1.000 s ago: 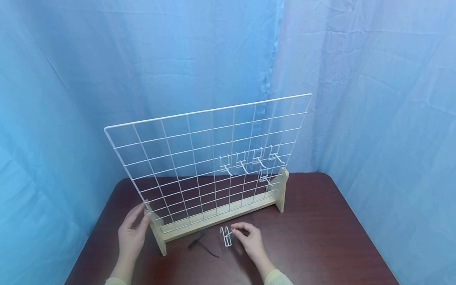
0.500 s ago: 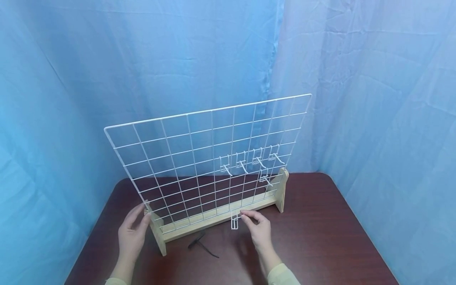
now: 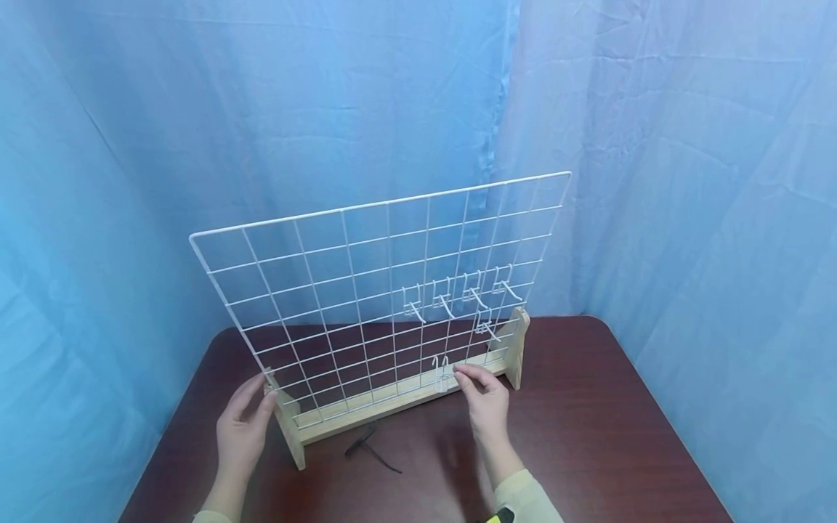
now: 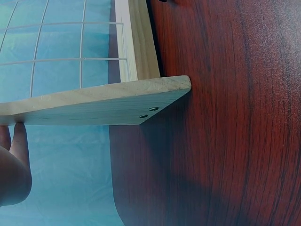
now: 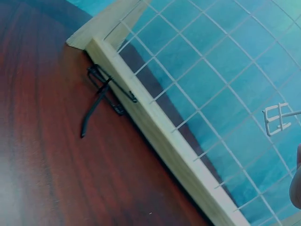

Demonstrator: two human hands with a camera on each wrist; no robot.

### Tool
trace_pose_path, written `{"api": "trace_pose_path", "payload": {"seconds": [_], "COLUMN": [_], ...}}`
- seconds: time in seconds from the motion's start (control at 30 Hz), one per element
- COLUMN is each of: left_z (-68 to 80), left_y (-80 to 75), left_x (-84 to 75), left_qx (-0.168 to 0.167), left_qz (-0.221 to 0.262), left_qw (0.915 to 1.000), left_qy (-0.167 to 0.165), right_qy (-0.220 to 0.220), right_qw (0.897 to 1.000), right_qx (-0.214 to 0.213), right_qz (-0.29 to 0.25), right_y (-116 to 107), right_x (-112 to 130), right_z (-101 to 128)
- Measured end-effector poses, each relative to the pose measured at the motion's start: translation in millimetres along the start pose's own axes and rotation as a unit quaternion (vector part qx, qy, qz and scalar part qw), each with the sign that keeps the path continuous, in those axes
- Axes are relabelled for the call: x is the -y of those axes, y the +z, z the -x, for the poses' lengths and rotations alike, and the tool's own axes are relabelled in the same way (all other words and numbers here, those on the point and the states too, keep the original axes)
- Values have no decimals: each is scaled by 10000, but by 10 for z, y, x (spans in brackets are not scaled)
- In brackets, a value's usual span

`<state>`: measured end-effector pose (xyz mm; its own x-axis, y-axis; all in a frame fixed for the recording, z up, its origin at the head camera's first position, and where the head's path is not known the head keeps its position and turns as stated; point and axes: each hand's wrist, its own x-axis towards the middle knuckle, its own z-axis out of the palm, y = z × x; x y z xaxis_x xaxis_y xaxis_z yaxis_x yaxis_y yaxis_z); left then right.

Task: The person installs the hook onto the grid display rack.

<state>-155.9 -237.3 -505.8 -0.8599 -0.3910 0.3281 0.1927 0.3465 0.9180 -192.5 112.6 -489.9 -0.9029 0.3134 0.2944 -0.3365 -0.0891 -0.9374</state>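
Note:
A white wire grid panel point(image 3: 366, 290) stands upright in a wooden stand point(image 3: 392, 399) on a dark red-brown table point(image 3: 588, 436). My right hand point(image 3: 484, 403) pinches a small white wire hook point(image 3: 442, 372) and holds it up against the panel's lower rows. In the right wrist view a white hook point(image 5: 277, 117) shows against the grid wires. My left hand point(image 3: 243, 425) rests with straight fingers against the stand's left foot point(image 4: 94, 101). Several white hooks point(image 3: 458, 294) hang on the panel's right half.
A black hook point(image 3: 369, 447) lies on the table in front of the stand's base bar point(image 5: 160, 136), between my hands. Blue cloth point(image 3: 686, 181) hangs behind and on both sides. The table's right edge point(image 3: 660, 407) is near.
My right hand lifted the white hook off the table and carried it up and to the right, to the panel's lower rows. My left hand has stayed on the stand's foot.

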Motion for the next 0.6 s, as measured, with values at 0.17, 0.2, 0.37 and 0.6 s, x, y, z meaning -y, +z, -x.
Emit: {"api": "trace_pose_path", "payload": {"seconds": [0.17,0.2,0.37,0.6], "left_z": [3,4,7,2], "left_y": [-2,-2,-3,1], "left_x": [-13,-14,-18,11], "left_qx": [-21,-27,-34,-14], "left_qz": [-6,-2,-26,-70], "left_qw": [10000,10000,10000,10000], "left_qy": [47,46,-5,-6], "right_qy": [-334,-356,-489,-951], "right_qw": [9993,9990,9972,9931], "right_qx": [-170,-235,-504,-685], "right_qz": [-84,-104,-237,-2], "right_y": [-14,-21,-37,21], "right_x": [-30,-52,-100,119], "right_z": [-92,-117,-227,-289]}}
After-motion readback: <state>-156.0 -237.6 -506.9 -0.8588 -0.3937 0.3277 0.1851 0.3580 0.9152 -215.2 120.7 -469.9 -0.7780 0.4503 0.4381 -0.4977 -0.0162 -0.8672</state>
